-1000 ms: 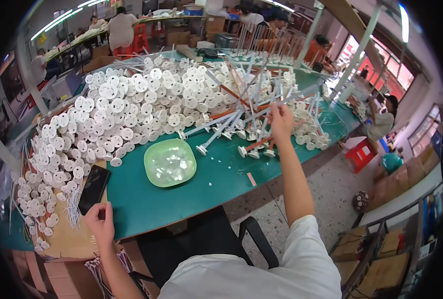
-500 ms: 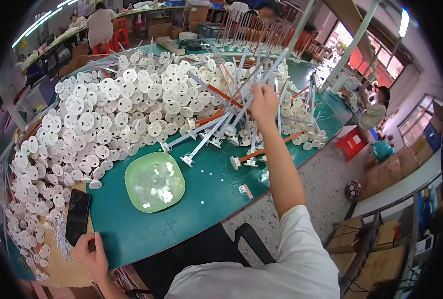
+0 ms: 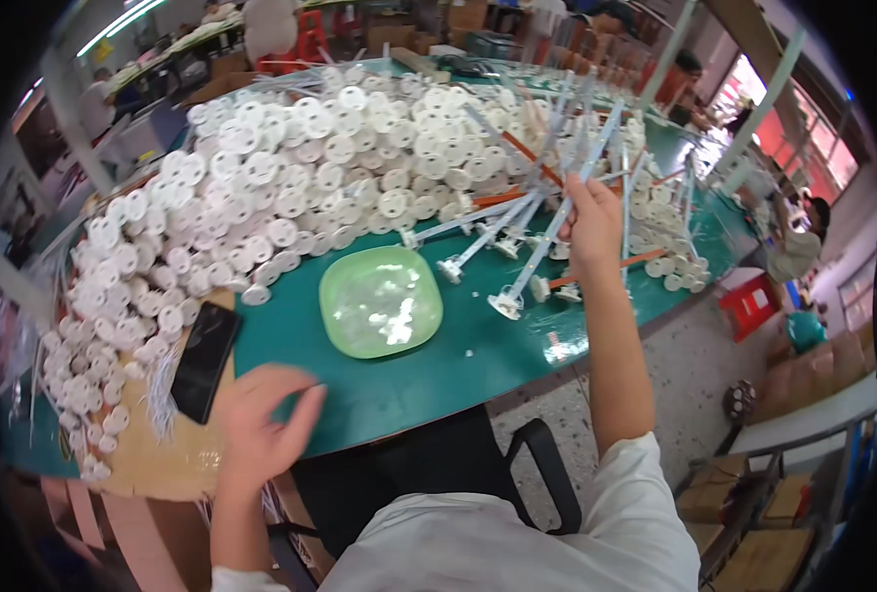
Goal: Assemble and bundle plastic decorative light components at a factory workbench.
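My right hand (image 3: 594,225) is closed on a long pale strip (image 3: 542,245) with a round white base (image 3: 505,303) at its lower end. The strip slants above the green table, its upper end pointing away to the right. Around it lie several similar strips with white bases, and an orange-brown strip (image 3: 532,158). My left hand (image 3: 269,419), slightly blurred, hovers at the table's front edge with thumb and fingers apart and nothing in it. Between my hands stands a light-green square dish (image 3: 332,331) with small white bits inside.
A large heap of white discs (image 3: 291,178) covers the back and left of the green table (image 3: 498,370). A dark phone (image 3: 207,363) and a bundle of white wires (image 3: 161,400) lie at left. A black chair (image 3: 429,439) is in front. Other people sit farther off.
My right hand has drawn a pale strip with a white base nearer, out of the cluster. My left hand has risen and moved right, toward the dish. The view has shifted.
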`<action>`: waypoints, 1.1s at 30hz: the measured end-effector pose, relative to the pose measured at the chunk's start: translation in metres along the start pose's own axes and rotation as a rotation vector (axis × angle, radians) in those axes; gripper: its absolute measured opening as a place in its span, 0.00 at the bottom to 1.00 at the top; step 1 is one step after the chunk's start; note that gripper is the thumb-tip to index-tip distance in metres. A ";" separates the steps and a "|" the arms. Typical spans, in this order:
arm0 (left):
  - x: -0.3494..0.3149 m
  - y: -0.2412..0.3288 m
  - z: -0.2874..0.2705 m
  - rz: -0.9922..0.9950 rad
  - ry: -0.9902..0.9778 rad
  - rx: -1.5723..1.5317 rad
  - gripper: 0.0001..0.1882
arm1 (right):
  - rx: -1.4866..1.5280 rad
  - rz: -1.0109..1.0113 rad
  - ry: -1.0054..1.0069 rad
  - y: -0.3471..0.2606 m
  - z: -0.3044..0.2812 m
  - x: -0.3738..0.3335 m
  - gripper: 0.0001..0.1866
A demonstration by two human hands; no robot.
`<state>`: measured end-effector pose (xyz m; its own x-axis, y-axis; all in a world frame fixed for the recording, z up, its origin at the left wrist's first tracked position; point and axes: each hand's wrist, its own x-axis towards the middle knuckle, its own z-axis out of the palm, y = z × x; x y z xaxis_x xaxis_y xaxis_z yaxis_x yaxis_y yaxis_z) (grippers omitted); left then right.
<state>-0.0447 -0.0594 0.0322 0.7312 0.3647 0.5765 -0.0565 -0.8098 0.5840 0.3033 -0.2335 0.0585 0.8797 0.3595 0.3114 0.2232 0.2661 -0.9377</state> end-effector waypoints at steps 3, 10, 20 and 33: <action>0.039 0.007 0.018 0.140 -0.187 -0.166 0.13 | 0.069 0.000 -0.087 -0.016 0.037 -0.017 0.12; 0.064 -0.011 0.059 -0.161 -0.697 -0.983 0.21 | 0.194 -0.065 -0.287 -0.029 0.118 -0.035 0.09; 0.059 -0.062 0.065 -0.306 -0.122 -1.149 0.21 | -0.332 -1.154 -0.465 0.031 0.156 -0.075 0.20; 0.052 -0.060 0.051 -0.309 -0.154 -0.977 0.20 | -0.226 -1.216 -0.399 0.046 0.161 -0.087 0.13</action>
<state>0.0314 -0.0149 -0.0018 0.8828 0.3749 0.2830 -0.3279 0.0605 0.9428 0.1690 -0.1087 0.0132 -0.1117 0.2459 0.9628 0.8844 0.4664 -0.0166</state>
